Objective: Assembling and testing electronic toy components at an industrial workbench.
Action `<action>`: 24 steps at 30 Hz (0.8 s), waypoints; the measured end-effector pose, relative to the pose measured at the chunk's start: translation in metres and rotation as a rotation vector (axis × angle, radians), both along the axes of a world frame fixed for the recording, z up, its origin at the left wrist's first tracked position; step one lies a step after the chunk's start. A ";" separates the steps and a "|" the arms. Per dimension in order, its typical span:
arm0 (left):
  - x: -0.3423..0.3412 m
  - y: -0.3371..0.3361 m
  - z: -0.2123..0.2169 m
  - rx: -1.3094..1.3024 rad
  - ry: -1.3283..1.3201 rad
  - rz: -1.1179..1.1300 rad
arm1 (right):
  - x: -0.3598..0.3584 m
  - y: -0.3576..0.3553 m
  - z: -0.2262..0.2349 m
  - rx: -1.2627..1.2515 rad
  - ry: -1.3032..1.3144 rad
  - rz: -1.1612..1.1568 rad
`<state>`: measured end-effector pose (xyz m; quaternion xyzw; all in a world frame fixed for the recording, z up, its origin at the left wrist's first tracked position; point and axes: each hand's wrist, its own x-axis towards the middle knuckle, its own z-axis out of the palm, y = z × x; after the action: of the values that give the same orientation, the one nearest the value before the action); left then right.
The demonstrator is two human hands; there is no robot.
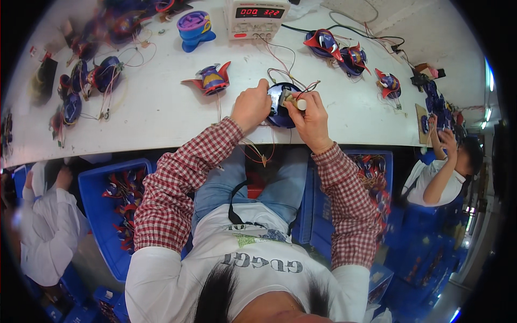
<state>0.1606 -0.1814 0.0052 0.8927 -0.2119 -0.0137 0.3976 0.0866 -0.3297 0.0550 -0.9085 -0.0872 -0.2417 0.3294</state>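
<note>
A dark blue round base lies on the white table in front of me, with thin wires around it. My left hand grips its left edge, thumb along the rim. Over the base, my right hand is closed on a small grey and tan piece. A white round end shows between those fingers; its kind is hard to make out. Just left of my hands stands a purple toy figure part with red wing-like points, its wires trailing toward me.
A power supply with a lit display and a blue cup-like holder stand at the back. Purple-and-red toy parts lie on both sides. Blue crates of parts flank my legs. Other people sit left and right.
</note>
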 end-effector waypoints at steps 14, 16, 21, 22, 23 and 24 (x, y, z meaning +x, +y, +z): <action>0.004 -0.003 0.008 -0.023 0.029 -0.012 | 0.017 -0.009 -0.001 -0.110 0.171 0.048; -0.004 0.000 0.013 -0.146 -0.028 -0.036 | 0.008 -0.009 -0.002 -0.042 0.141 -0.022; -0.101 0.075 0.049 -0.341 0.065 -0.136 | -0.090 0.007 0.009 0.145 0.022 -0.033; -0.122 0.088 0.045 -0.345 0.130 -0.173 | -0.117 0.007 -0.004 0.130 0.131 0.035; -0.139 0.094 0.038 -0.375 0.170 -0.192 | -0.133 0.008 -0.022 0.234 0.314 0.032; -0.156 0.101 0.026 -0.382 0.330 -0.143 | -0.138 0.007 -0.039 0.454 0.528 -0.002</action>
<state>0.0043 -0.0807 0.0308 0.7699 -0.2056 -0.1473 0.5860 -0.0513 -0.3230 0.0165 -0.8433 0.0580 -0.0119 0.5342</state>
